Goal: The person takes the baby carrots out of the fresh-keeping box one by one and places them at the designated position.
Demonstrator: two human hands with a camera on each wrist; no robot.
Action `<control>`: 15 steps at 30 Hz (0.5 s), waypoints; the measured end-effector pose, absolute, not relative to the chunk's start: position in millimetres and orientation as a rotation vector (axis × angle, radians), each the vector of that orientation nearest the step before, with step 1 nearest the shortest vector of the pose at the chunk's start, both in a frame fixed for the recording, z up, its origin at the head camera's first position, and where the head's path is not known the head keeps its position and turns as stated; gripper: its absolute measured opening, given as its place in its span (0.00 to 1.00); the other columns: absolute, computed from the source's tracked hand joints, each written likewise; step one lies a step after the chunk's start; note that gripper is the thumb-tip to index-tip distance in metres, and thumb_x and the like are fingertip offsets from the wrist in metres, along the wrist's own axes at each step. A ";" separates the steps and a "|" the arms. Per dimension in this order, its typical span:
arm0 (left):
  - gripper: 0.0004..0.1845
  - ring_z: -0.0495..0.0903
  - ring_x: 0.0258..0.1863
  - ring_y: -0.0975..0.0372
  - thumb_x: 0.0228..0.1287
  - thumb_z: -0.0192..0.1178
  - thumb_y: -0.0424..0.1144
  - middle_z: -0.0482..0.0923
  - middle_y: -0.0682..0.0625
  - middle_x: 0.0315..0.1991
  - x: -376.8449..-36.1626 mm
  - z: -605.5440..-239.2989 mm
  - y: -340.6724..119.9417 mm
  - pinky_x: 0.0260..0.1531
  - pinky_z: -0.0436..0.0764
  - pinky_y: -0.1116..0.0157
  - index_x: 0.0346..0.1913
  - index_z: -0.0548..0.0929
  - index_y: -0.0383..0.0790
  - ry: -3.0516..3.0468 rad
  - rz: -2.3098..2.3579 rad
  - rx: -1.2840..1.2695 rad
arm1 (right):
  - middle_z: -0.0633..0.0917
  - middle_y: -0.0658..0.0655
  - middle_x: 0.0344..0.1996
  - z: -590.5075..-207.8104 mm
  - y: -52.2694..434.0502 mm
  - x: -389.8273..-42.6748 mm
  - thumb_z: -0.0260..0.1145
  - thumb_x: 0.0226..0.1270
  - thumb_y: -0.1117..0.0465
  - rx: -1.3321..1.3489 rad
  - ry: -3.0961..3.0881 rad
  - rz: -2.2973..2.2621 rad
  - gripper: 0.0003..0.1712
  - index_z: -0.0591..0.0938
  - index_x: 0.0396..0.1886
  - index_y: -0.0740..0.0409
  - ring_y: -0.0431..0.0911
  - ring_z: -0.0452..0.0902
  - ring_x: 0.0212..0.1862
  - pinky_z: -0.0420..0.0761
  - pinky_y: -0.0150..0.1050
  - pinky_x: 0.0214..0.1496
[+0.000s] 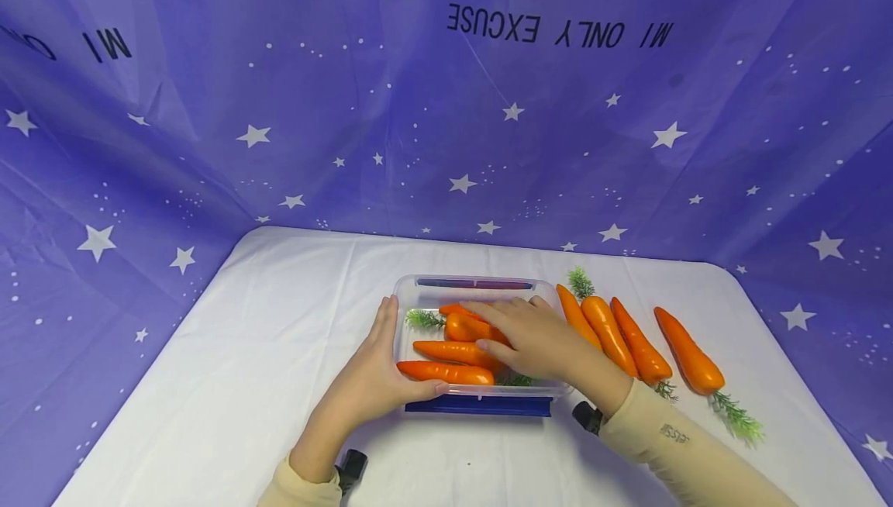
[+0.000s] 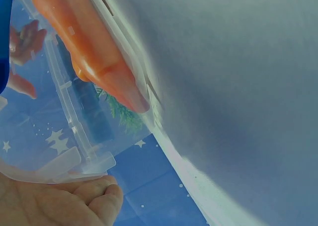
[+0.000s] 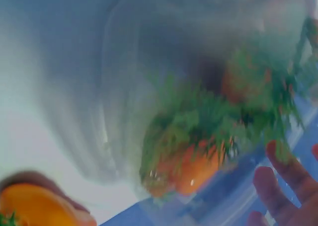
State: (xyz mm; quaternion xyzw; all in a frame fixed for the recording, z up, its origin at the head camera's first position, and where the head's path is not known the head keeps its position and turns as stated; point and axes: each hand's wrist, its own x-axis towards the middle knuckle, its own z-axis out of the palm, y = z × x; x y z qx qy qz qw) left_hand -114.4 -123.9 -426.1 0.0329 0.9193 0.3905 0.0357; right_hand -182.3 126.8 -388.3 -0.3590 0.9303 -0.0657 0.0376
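Note:
A clear plastic container (image 1: 547,298) with blue side latches stands on the table and holds several orange carrots (image 1: 446,373) with green tops. My left hand (image 1: 373,375) grips its left near corner, fingers along the left wall and thumb on the near rim. In the left wrist view, bent fingers (image 2: 107,198) lie against the container's outside. Over the right part of the container, my right hand (image 1: 533,336) reaches across the carrots with fingers extended and touching them. The right wrist view is blurred; it shows spread fingers (image 3: 283,181) beside leafy carrot tops (image 3: 198,116).
To the right of the container, several more carrots (image 1: 610,336) lie on the white cloth, one carrot (image 1: 689,352) a little apart from the others. A purple curtain with white stars (image 1: 391,143) hangs behind and beside the white table (image 1: 279,298).

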 end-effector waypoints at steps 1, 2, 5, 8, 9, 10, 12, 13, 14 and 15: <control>0.74 0.50 0.74 0.58 0.30 0.70 0.72 0.33 0.52 0.77 -114.4 -425.9 -123.7 0.69 0.61 0.50 0.76 0.34 0.51 2.824 1.198 0.100 | 0.75 0.41 0.62 -389.9 124.8 -181.9 0.52 0.69 0.39 -1.112 2.831 -0.205 0.32 0.57 0.71 0.26 0.45 0.72 0.61 0.68 0.54 0.60; 0.74 0.50 0.74 0.58 0.30 0.70 0.72 0.33 0.52 0.77 -114.4 -425.8 -123.6 0.69 0.61 0.50 0.76 0.34 0.51 2.823 1.195 0.100 | 0.75 0.41 0.63 -391.4 123.0 -181.6 0.52 0.69 0.38 -1.119 2.810 -0.197 0.32 0.57 0.72 0.27 0.45 0.72 0.62 0.67 0.56 0.62; 0.74 0.48 0.74 0.58 0.31 0.70 0.72 0.32 0.53 0.77 -114.1 -425.2 -123.4 0.70 0.59 0.51 0.75 0.33 0.52 2.825 1.171 0.093 | 0.77 0.43 0.60 -396.3 118.3 -181.1 0.53 0.69 0.39 -1.170 2.762 -0.173 0.33 0.57 0.72 0.29 0.45 0.74 0.59 0.70 0.54 0.62; 0.73 0.47 0.75 0.58 0.31 0.69 0.73 0.32 0.53 0.77 -113.8 -424.9 -123.5 0.70 0.59 0.50 0.75 0.32 0.54 2.825 1.157 0.084 | 0.78 0.44 0.60 -399.9 114.9 -180.7 0.53 0.69 0.40 -1.232 2.726 -0.139 0.34 0.57 0.73 0.31 0.45 0.76 0.57 0.74 0.50 0.59; 0.73 0.46 0.75 0.58 0.31 0.69 0.73 0.31 0.53 0.77 -113.7 -424.8 -123.5 0.70 0.59 0.50 0.75 0.32 0.54 2.825 1.152 0.082 | 0.78 0.45 0.59 -400.4 114.0 -180.4 0.53 0.69 0.40 -1.247 2.719 -0.129 0.34 0.56 0.73 0.31 0.45 0.76 0.57 0.76 0.49 0.58; 0.73 0.46 0.75 0.58 0.31 0.68 0.73 0.31 0.54 0.77 -113.6 -424.7 -123.6 0.70 0.58 0.50 0.75 0.32 0.54 2.825 1.150 0.081 | 0.77 0.45 0.60 -400.9 113.3 -180.0 0.53 0.69 0.40 -1.255 2.714 -0.116 0.34 0.56 0.73 0.32 0.45 0.76 0.57 0.76 0.49 0.57; 0.73 0.47 0.75 0.58 0.31 0.68 0.74 0.32 0.54 0.77 -113.4 -424.7 -123.6 0.70 0.59 0.50 0.75 0.32 0.54 2.826 1.148 0.082 | 0.78 0.46 0.60 -401.3 111.9 -179.5 0.52 0.69 0.40 -1.261 2.708 -0.093 0.33 0.57 0.73 0.32 0.45 0.76 0.57 0.76 0.49 0.57; 0.73 0.47 0.75 0.58 0.30 0.68 0.74 0.32 0.54 0.77 -113.4 -424.7 -123.6 0.70 0.59 0.50 0.75 0.32 0.54 2.825 1.150 0.081 | 0.78 0.46 0.59 -401.0 111.4 -179.3 0.53 0.69 0.40 -1.263 2.707 -0.088 0.33 0.58 0.72 0.32 0.46 0.76 0.57 0.77 0.48 0.57; 0.73 0.47 0.75 0.58 0.30 0.68 0.74 0.31 0.54 0.77 -113.4 -424.7 -123.6 0.70 0.59 0.50 0.75 0.32 0.54 2.823 1.151 0.082 | 0.78 0.46 0.59 -400.8 110.7 -179.2 0.52 0.69 0.40 -1.261 2.704 -0.077 0.33 0.58 0.72 0.33 0.46 0.75 0.57 0.77 0.49 0.57; 0.74 0.47 0.75 0.58 0.30 0.68 0.74 0.32 0.54 0.77 -113.5 -424.8 -123.6 0.70 0.59 0.50 0.75 0.32 0.54 2.823 1.153 0.083 | 0.77 0.46 0.60 -400.4 110.0 -178.9 0.52 0.70 0.40 -1.260 2.699 -0.072 0.32 0.59 0.72 0.33 0.47 0.75 0.58 0.77 0.49 0.57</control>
